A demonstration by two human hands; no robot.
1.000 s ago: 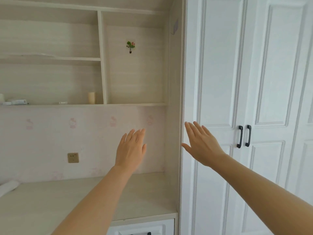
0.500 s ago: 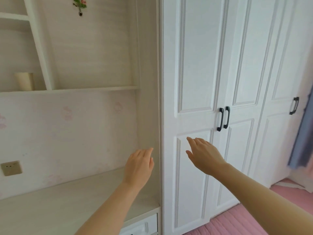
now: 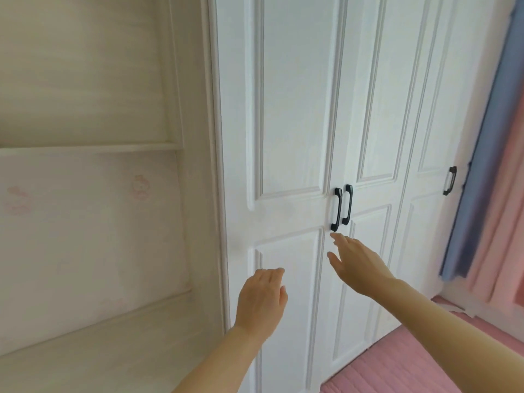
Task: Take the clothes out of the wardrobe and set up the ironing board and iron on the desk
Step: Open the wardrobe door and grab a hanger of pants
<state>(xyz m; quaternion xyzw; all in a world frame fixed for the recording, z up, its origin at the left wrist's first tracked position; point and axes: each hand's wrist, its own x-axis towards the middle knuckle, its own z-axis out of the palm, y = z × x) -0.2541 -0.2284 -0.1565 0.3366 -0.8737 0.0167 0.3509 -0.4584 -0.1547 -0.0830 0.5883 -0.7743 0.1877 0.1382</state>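
With the right hand [image 3: 357, 265] and left hand [image 3: 262, 299] both open and empty before the closed white wardrobe [image 3: 295, 123], grip the rigid black left-door handle [image 3: 336, 209] at mid-bar; the hinged door should swing lightly.

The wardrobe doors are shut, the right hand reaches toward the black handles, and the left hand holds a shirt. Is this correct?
Not quite: the head view shows the left hand holding nothing, fingers loose. The rest is as you say.

Wardrobe [image 3: 295, 109] shut, contents hidden; curtains [image 3: 482, 194] blurred, cut off at R.
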